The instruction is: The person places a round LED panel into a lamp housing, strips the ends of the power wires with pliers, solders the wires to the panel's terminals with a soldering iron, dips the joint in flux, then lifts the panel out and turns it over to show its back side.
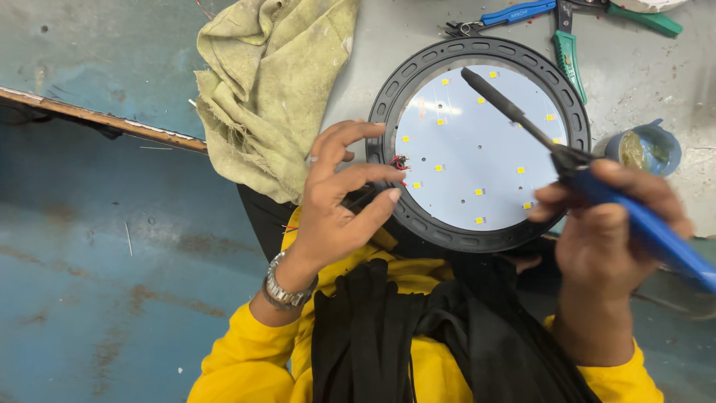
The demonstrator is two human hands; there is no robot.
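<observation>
While the round black-rimmed lamp housing with its white LED disc (477, 142) is lying flat on the grey counter (418, 30), the right hand (608, 239) is gripping a blue-handled soldering iron (582, 168), fingers closed around the handle. Its long axis is running diagonally, with the dark tip pointing up-left over the disc. The left hand (335, 198) is sitting nearer the red wire ends (400, 162) at the disc's left rim, fingers (373, 175) half-curled and holding nothing visible. A crumpled olive cloth (268, 89) is lying just left of the housing.
</observation>
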